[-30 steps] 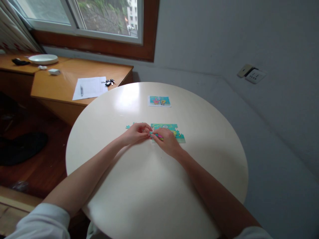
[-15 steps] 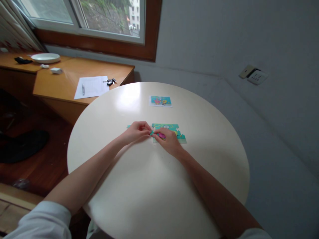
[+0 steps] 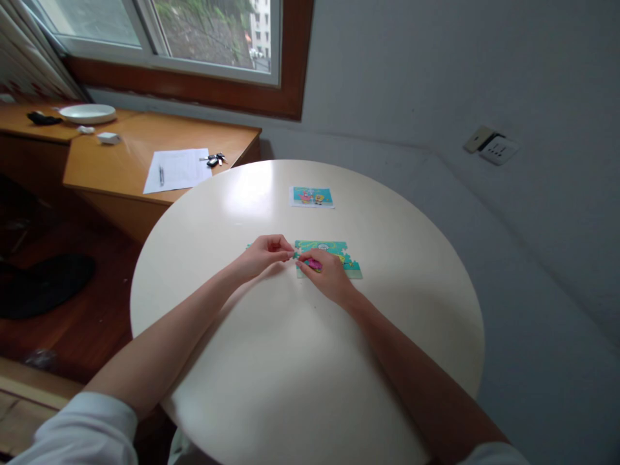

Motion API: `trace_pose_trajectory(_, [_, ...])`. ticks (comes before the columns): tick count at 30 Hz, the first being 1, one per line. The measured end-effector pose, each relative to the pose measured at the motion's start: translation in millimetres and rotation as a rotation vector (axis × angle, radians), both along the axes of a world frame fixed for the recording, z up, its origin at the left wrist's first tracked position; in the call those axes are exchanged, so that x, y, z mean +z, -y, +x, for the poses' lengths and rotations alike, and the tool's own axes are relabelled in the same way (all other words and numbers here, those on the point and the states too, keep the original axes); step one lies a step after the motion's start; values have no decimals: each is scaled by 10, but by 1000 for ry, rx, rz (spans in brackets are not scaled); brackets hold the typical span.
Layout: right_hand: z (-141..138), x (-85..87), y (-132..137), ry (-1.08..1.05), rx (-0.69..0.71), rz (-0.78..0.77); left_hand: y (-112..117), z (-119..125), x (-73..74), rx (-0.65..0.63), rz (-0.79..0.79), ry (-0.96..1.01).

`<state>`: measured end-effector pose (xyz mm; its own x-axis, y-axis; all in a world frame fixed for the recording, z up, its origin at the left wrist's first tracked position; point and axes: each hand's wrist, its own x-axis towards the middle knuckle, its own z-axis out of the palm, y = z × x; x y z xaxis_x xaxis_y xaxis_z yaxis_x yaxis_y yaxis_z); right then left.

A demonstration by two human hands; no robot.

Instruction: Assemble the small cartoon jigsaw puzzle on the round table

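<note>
A partly joined jigsaw puzzle (image 3: 322, 245) in teal, yellow and pink lies flat on the round table, with knobbed gaps along its right side. My left hand (image 3: 270, 253) is closed in a pinch on a small green puzzle piece (image 3: 295, 256) at the puzzle's left edge. Over the lower left of the puzzle lies my right hand (image 3: 325, 274), its thumb and fingers closed at that edge, close to the piece. Part of the puzzle is hidden under it. A bit of teal puzzle (image 3: 248, 245) shows behind my left hand.
A printed picture card (image 3: 312, 197) lies farther back on the white round table (image 3: 271, 387). On the wooden desk to the left are a paper sheet (image 3: 177, 169) with a pen, keys (image 3: 213, 159), a small white box (image 3: 108, 138) and a white plate (image 3: 88, 114).
The small green piece and my left fingertips have shifted very slightly away from me at the puzzle's left edge. My right hand has stayed nearly in place.
</note>
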<state>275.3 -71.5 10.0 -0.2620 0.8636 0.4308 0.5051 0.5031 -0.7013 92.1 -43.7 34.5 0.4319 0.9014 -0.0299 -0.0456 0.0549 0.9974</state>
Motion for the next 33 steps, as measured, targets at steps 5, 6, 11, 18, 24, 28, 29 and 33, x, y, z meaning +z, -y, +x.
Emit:
trace_pose_trajectory(5, [8,-20,-15,-32,-13,-34,34,14,21,-55,-44,12])
trace_pose_trajectory(6, [10,-22,-18,-38,-15,-43,40,19,19,-60,-55,12])
trace_pose_trajectory(11, [13,-15,-26,-66,-7,-72,41,29,-6,-66,-72,7])
trace_pose_trajectory(18, [5,-11,-6,-74,41,-72,22,14,-10,-39,-61,18])
trace_pose_trajectory(24, [4,7,6,-88,58,-70,31,25,-2,-18,-52,18])
trace_pose_trajectory(28, [-4,16,11,-93,48,-84,38,28,9,-18,-48,0])
trace_pose_trajectory(29, [-6,18,10,-101,44,-86,38,27,9,-21,-49,-3])
trace_pose_trajectory(33, [-5,13,-1,-143,20,-84,30,16,-8,-29,-44,-28])
